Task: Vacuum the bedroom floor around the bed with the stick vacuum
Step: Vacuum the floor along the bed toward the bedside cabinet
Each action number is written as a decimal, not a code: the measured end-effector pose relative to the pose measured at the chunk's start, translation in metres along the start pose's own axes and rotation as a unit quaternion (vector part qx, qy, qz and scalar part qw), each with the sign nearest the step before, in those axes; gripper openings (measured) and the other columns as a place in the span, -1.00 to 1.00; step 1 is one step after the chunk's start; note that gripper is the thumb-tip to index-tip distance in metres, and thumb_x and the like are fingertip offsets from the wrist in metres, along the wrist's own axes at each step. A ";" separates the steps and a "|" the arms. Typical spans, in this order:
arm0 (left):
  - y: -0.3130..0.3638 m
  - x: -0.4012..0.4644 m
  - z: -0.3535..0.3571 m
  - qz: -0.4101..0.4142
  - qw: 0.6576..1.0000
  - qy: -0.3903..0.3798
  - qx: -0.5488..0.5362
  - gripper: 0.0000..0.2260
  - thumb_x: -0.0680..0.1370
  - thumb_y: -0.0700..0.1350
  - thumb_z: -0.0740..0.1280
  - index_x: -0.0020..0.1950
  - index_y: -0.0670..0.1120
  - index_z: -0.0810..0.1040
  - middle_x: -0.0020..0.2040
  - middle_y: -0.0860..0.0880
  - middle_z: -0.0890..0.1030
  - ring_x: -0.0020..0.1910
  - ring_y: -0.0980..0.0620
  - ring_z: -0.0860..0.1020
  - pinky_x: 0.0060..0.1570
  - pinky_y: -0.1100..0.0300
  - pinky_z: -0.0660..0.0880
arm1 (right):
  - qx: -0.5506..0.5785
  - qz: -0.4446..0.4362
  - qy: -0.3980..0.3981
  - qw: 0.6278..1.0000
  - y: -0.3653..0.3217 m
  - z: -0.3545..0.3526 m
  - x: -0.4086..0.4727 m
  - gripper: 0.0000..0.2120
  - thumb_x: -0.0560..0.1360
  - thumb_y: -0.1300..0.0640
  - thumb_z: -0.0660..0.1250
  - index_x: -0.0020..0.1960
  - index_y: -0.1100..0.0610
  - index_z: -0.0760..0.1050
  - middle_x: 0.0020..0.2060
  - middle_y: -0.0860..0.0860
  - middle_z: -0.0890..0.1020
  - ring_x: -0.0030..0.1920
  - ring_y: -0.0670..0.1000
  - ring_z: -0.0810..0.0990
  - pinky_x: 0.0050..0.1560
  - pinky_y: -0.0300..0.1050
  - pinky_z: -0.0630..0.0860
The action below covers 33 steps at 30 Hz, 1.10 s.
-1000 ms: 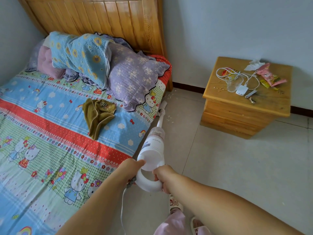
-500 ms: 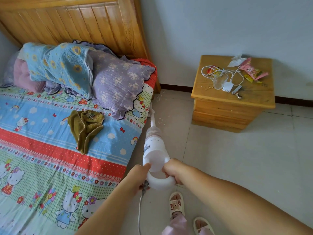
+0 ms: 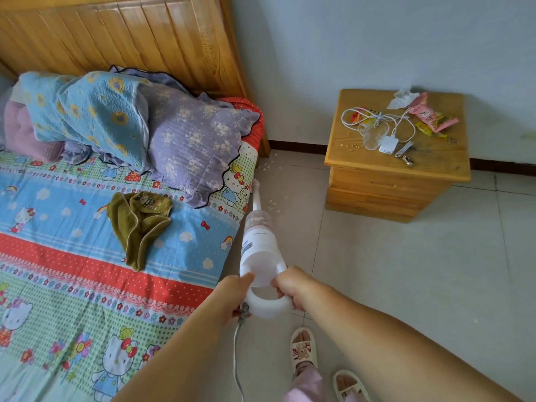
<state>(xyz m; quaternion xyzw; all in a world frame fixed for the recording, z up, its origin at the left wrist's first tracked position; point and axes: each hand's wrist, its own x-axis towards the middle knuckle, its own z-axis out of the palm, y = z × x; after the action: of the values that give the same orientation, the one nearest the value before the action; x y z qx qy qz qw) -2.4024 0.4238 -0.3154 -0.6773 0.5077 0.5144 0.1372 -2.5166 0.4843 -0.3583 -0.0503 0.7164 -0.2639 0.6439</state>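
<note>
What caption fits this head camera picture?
Both hands grip the white stick vacuum beside the bed.

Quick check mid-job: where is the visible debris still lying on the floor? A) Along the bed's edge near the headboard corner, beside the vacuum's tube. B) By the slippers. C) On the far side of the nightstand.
A: small pale bits lie on the tile beside the stick vacuum tube, and more near the headboard corner of the bed, between it and the nightstand.
</note>
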 end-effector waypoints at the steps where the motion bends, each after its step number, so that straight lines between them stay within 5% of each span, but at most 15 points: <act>1: -0.001 -0.001 0.000 0.001 1.000 -0.001 0.003 -0.66 0.58 0.09 0.18 0.14 -0.16 0.47 -0.22 -0.14 0.51 -0.32 -0.01 0.50 -0.27 0.17 0.46 | 0.007 0.003 -0.001 1.000 0.002 0.001 0.000 -0.77 0.50 0.27 0.20 0.14 0.16 0.47 -0.36 0.03 0.42 -0.39 -0.01 0.40 -0.42 -0.22 0.35; 20: -0.018 -0.062 0.031 0.004 1.000 0.014 -0.024 -0.62 0.57 0.09 0.22 0.14 -0.21 0.51 -0.15 -0.20 0.61 -0.40 -0.03 0.53 -0.44 0.22 0.42 | 0.045 -0.004 -0.007 0.999 0.049 -0.017 -0.056 -0.66 0.53 0.32 0.14 0.28 0.20 0.44 -0.32 0.02 0.43 -0.36 -0.05 0.40 -0.44 -0.23 0.33; 25: -0.022 -0.081 0.040 0.006 0.997 0.013 -0.076 -0.65 0.56 0.03 0.27 0.12 -0.26 0.52 0.02 -0.31 0.64 -0.21 -0.18 0.61 -0.28 0.09 0.55 | 0.057 -0.001 -0.016 0.998 0.058 -0.023 -0.072 -0.74 0.54 0.30 0.16 0.19 0.14 0.44 -0.31 0.02 0.43 -0.36 -0.03 0.40 -0.43 -0.21 0.35; 29: -0.028 -0.102 0.045 0.009 0.991 0.022 -0.130 -0.75 0.56 -0.01 0.30 -0.08 -0.21 0.49 0.04 -0.32 0.63 -0.06 -0.25 0.64 0.00 -0.06 0.57 | 0.060 0.002 -0.024 0.998 0.065 -0.022 -0.084 -0.70 0.53 0.28 0.16 0.24 0.14 0.43 -0.17 0.06 0.48 -0.28 0.01 0.45 -0.39 -0.17 0.42; 33: -0.034 -0.123 0.047 0.014 0.986 0.028 -0.161 -0.77 0.56 -0.01 0.30 -0.13 -0.18 0.47 0.04 -0.30 0.63 -0.08 -0.22 0.62 0.00 -0.03 0.56 | 0.068 0.007 -0.032 0.997 0.069 -0.021 -0.103 -0.80 0.54 0.29 0.14 0.11 0.11 0.41 -0.29 0.04 0.44 -0.31 0.01 0.45 -0.34 -0.12 0.45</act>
<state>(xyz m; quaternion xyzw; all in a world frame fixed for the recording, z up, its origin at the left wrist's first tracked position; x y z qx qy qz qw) -2.3945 0.5398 -0.2445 -0.6973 0.4312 0.5726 0.0046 -2.5010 0.5929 -0.2960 -0.0101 0.6762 -0.3057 0.6702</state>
